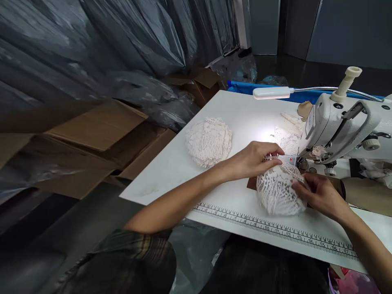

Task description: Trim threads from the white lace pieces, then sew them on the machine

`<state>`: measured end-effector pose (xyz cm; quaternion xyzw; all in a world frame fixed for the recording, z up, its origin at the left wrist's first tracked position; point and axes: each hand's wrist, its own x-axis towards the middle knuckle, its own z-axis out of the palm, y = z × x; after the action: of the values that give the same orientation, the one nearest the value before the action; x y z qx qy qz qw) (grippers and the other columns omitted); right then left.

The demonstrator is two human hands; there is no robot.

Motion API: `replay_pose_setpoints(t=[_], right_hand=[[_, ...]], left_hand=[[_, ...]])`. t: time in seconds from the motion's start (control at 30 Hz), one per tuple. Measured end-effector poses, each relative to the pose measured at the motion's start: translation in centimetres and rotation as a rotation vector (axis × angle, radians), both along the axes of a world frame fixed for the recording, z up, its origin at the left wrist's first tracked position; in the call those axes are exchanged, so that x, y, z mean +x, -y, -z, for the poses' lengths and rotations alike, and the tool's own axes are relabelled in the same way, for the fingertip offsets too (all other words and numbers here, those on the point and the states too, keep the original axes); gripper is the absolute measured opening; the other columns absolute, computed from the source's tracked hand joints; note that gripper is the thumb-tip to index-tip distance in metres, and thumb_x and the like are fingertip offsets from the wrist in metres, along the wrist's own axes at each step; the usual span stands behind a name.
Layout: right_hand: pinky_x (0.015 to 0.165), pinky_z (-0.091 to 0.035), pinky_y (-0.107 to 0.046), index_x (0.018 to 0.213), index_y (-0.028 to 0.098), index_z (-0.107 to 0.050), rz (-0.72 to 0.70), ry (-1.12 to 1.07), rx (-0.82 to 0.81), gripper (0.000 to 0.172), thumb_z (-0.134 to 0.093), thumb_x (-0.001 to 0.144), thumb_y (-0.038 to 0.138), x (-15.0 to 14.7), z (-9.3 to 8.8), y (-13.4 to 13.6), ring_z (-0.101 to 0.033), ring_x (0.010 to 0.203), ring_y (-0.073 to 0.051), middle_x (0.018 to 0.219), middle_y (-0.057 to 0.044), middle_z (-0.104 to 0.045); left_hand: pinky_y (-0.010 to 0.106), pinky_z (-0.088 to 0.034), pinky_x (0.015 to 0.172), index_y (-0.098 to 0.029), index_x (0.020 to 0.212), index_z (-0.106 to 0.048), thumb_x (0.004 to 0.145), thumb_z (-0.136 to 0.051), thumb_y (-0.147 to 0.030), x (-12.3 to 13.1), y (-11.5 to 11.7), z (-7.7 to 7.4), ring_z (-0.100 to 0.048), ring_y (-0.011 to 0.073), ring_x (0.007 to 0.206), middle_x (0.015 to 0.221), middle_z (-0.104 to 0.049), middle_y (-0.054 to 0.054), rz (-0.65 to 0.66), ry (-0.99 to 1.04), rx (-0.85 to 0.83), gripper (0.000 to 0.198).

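A white lace piece (277,188) lies bunched on the white sewing table (171,167), just in front of the sewing machine (339,122). My left hand (255,158) rests on its upper edge, fingers curled and pinching the lace near the needle area. My right hand (318,194) grips the lace's right side with closed fingers. A brown card piece (251,183) shows under the lace.
A stack of more white lace (209,141) sits further back on the table. A lamp (271,92) on a flexible arm shines over the work. A printed ruler (275,230) runs along the front edge. Cardboard boxes (92,134) and grey plastic sheeting (92,45) lie left.
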<state>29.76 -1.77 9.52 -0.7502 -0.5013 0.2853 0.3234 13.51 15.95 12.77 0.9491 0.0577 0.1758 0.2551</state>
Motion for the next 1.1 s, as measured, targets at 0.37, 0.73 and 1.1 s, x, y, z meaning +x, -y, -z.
replay_pose_setpoints(t=[0.37, 0.73, 1.1], right_hand=[[0.058, -0.046, -0.03, 0.089, 0.023, -0.07, 0.18, 0.198, -0.029, 0.028, -0.057, 0.08, 0.045, 1.2, 1.0, -0.3, -0.069, 0.068, -0.023, 0.075, -0.006, -0.074], [0.058, -0.047, -0.029, 0.097, 0.019, -0.072, 0.19, 0.223, 0.013, 0.036, -0.055, 0.083, 0.047, 0.7, 1.3, 0.3, -0.066, 0.061, -0.02, 0.072, -0.005, -0.073], [0.051, -0.04, -0.024, 0.092, 0.02, -0.074, -0.025, 0.62, 0.195, 0.029, -0.048, 0.092, 0.032, -0.5, 2.2, 0.5, -0.064, 0.062, -0.015, 0.09, -0.008, -0.073]], left_hand=[[0.04, -0.053, 0.089, -0.011, 0.118, -0.06, 0.102, -0.042, -0.038, 2.2, 1.9, 6.2, -0.063, 0.0231, 0.105, 0.122, -0.064, 0.016, 0.28, 0.098, 0.372, 0.036], [0.047, -0.044, 0.103, -0.019, 0.122, -0.058, 0.101, -0.045, -0.039, 1.8, 0.3, 6.4, -0.06, 0.024, 0.117, 0.133, -0.062, 0.013, 0.191, 0.107, 0.324, 0.032], [0.034, -0.053, 0.089, -0.012, 0.102, -0.063, 0.098, -0.049, -0.02, 3.0, 2.7, 7.0, -0.066, 0.0178, 0.097, 0.103, -0.072, 0.011, 0.202, 0.305, 0.435, 0.016]])
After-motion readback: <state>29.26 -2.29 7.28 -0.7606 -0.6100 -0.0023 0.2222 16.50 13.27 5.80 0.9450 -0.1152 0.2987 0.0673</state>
